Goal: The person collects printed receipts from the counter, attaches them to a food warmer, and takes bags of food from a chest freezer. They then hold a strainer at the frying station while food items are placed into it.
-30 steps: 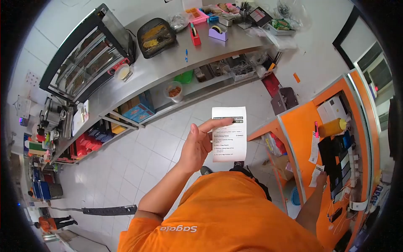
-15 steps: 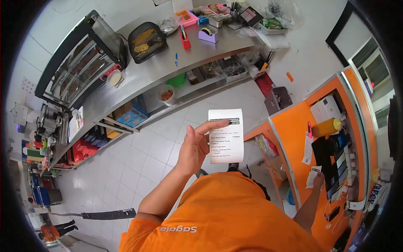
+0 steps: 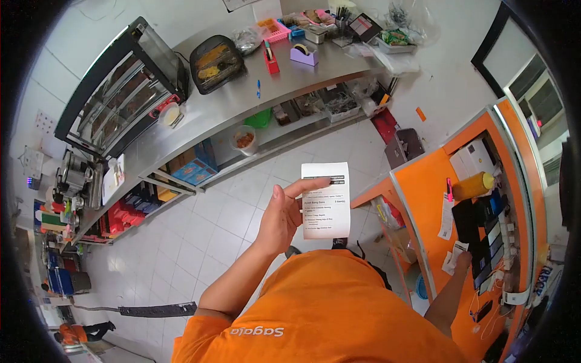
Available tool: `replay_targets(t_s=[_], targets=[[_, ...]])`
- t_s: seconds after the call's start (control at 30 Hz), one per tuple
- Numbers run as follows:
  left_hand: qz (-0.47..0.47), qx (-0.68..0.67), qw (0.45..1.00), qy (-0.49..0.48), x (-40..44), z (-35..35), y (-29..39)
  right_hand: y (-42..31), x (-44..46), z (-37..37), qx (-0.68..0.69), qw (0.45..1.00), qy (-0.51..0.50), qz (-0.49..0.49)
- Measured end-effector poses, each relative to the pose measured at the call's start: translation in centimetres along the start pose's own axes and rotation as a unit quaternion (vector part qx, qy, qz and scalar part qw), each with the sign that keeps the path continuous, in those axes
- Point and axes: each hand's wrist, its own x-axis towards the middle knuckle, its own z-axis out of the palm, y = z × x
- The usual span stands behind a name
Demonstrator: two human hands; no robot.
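Observation:
My left hand (image 3: pixel 279 221) holds up a printed paper receipt (image 3: pixel 327 209) in front of my chest, its index finger stretched across the dark printed band near the top. Off to the right, my right hand (image 3: pixel 463 262) is at the orange counter (image 3: pixel 426 199), with its fingers closed on a smaller paper slip (image 3: pixel 452 255). A longer printed slip (image 3: pixel 446 218) lies on the counter just beyond that hand. Beside it are a black device (image 3: pixel 466 222) and several phones or tablets (image 3: pixel 491 244) in a row.
A yellow squeeze bottle (image 3: pixel 474 186) lies on the orange counter. Across the tiled floor (image 3: pixel 200 236) runs a steel counter (image 3: pixel 227 100) with a glass display case (image 3: pixel 124 91), a black tray (image 3: pixel 216 65), a red tape dispenser (image 3: pixel 270 60) and a purple one (image 3: pixel 304 56). Another person (image 3: pixel 78 334) is at lower left.
The receipt and my left hand sit slightly lower in the view. My right hand and its slip have shifted slightly, and the whole scene has moved a little with my head.

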Motion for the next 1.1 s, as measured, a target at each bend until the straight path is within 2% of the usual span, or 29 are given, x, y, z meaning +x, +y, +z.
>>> replay_targets(t_s=[0.07, 0.13, 0.2, 0.37, 0.5, 0.6, 0.7, 0.73, 0.77, 0.8, 0.83, 0.87, 0.9, 0.97, 1.0, 1.03, 1.07, 1.1], targets=[[0.005, 0.002, 1.0, 0.007, 0.0, 0.1, -0.1, -0.3, 0.6, 1.6, 0.085, 0.991, 0.014, 0.102], [0.009, 0.003, 1.0, 0.008, -0.1, 0.1, -0.1, -0.3, 0.8, 1.2, 0.179, 0.971, -0.015, 0.16], [0.011, 0.0, 1.0, 0.003, -0.1, 0.2, -0.1, -0.5, 0.0, -5.0, 0.28, 0.94, -0.088, 0.173], [0.016, -0.001, 1.0, 0.014, -0.3, 0.4, -0.3, -0.8, 0.6, -7.6, 0.033, 0.972, -0.225, 0.063], [0.017, -0.014, 0.999, 0.024, -0.6, 0.3, -0.5, -1.4, -0.2, -9.0, -0.076, 0.964, -0.253, 0.004], [0.022, -0.022, 0.999, 0.037, -1.4, -0.4, -0.2, -0.4, -2.7, -10.3, -0.001, 0.985, -0.153, 0.077], [0.038, -0.036, 0.998, 0.036, -2.3, -1.6, 0.1, 1.8, -0.7, -7.2, 0.083, 0.967, -0.135, 0.201], [0.046, -0.036, 0.998, 0.039, -2.8, -2.2, 0.4, 2.8, 0.2, -5.2, 0.163, 0.934, -0.154, 0.279], [0.055, -0.037, 0.997, 0.043, -3.5, -2.9, 0.7, 0.9, -1.2, -12.4, 0.434, 0.797, -0.058, 0.416], [0.065, -0.04, 0.996, 0.049, -4.0, -3.5, 1.0, -1.1, -2.6, -19.8, 0.634, 0.575, 0.115, 0.504], [0.072, -0.043, 0.995, 0.057, -4.7, -4.2, 1.4, -1.9, -1.2, -20.8, 0.482, 0.742, 0.18, 0.429], [0.077, -0.047, 0.994, 0.064, -5.4, -5.1, 1.7, -4.2, -1.1, -25.3, 0.601, 0.679, 0.235, 0.35], [0.08, -0.05, 0.993, 0.07, -6.1, -5.9, 2.1, -7.9, -2.2, -32.9, 0.705, 0.597, 0.279, 0.263], [0.076, -0.035, 0.992, 0.094, -7.2, -7.4, 2.5, -14.7, -3.7, -45.0, 0.878, 0.459, 0.124, 0.051], [0.074, -0.027, 0.991, 0.106, -7.9, -8.4, 2.8, -19.5, -7.2, -53.4, 0.873, 0.473, 0.113, -0.036], [0.085, -0.021, 0.99, 0.114, -8.6, -9.4, 3.1, -23.4, -9.0, -58.5, 0.879, 0.449, 0.095, -0.127], [0.097, -0.015, 0.988, 0.122, -9.3, -10.5, 3.3, -27.2, -12.5, -63.9, 0.907, 0.378, 0.054, -0.177], [0.109, -0.009, 0.986, 0.129, -9.9, -11.6, 3.6, -29.7, -15.4, -67.8, 0.904, 0.368, -0.012, -0.218]])
